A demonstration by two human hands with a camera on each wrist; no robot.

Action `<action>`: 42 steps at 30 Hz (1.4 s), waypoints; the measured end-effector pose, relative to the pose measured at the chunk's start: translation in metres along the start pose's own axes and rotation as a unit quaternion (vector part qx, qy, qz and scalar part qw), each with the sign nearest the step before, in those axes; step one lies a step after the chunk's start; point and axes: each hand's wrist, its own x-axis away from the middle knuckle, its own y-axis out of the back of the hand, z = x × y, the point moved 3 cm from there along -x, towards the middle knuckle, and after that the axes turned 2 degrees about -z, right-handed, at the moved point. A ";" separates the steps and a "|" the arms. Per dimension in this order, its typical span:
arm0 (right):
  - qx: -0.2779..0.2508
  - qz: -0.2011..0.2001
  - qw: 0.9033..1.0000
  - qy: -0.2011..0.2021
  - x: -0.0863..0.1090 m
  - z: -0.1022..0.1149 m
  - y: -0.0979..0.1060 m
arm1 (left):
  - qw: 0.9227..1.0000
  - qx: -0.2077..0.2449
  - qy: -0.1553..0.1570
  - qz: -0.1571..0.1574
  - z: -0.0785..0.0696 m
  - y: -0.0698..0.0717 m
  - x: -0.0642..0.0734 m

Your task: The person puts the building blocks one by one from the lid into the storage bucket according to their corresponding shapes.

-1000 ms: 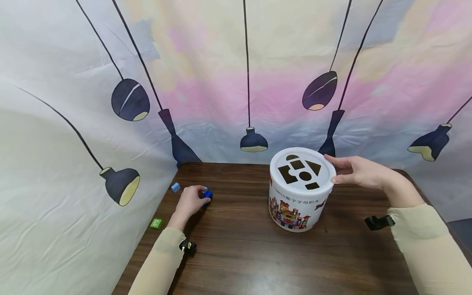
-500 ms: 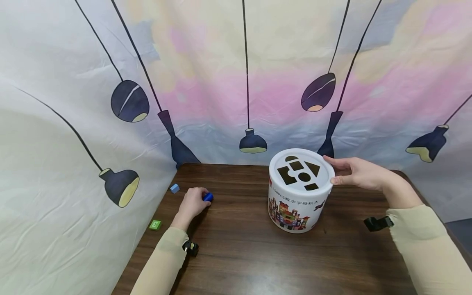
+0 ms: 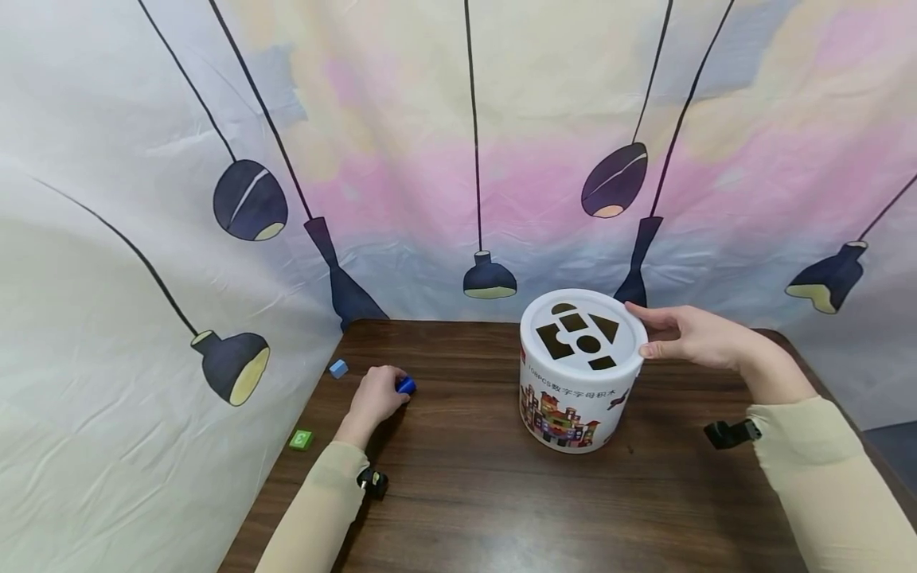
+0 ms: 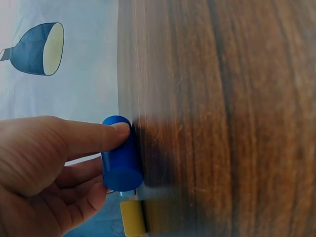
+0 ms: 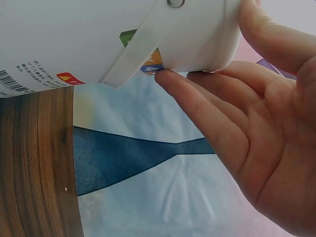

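Observation:
My left hand (image 3: pixel 376 399) is at the left part of the table and pinches a blue cylinder block (image 3: pixel 405 386). The left wrist view shows the thumb on the side of this cylinder block (image 4: pixel 122 158), which lies close along the tabletop, other fingers partly hidden behind it. My right hand (image 3: pixel 705 336) touches the right side of a white round bucket (image 3: pixel 573 406), thumb and fingertips right at its lid rim. In the right wrist view the fingers (image 5: pixel 207 106) are extended, their tips against the bucket wall (image 5: pixel 197 39). Several shaped holes are cut in the lid (image 3: pixel 555 372).
A light blue block (image 3: pixel 339 368) and a green block (image 3: pixel 301 439) lie near the left edge of the wooden table (image 3: pixel 466 493). A yellow block face (image 4: pixel 133 218) shows beyond the cylinder in the left wrist view. A printed curtain (image 3: pixel 401 159) hangs behind.
My left hand has drawn slightly toward me, and its hold on the blue cylinder block has shifted, with the cylinder's end now showing beyond the fingers. The right hand stays at the bucket.

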 end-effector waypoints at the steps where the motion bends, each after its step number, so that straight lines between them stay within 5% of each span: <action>1: 0.000 0.000 1.000 0.001 0.000 0.000 0.000 | 1.000 -0.001 0.000 0.001 0.000 0.000 0.000; 26: 0.025 -0.033 0.999 0.010 0.001 -0.005 -0.001 | 0.998 0.042 -0.030 -0.043 -0.013 0.006 -0.004; 42: 0.043 -0.054 0.997 0.022 0.001 -0.008 -0.004 | 0.979 0.174 -0.050 -0.094 -0.031 0.013 -0.006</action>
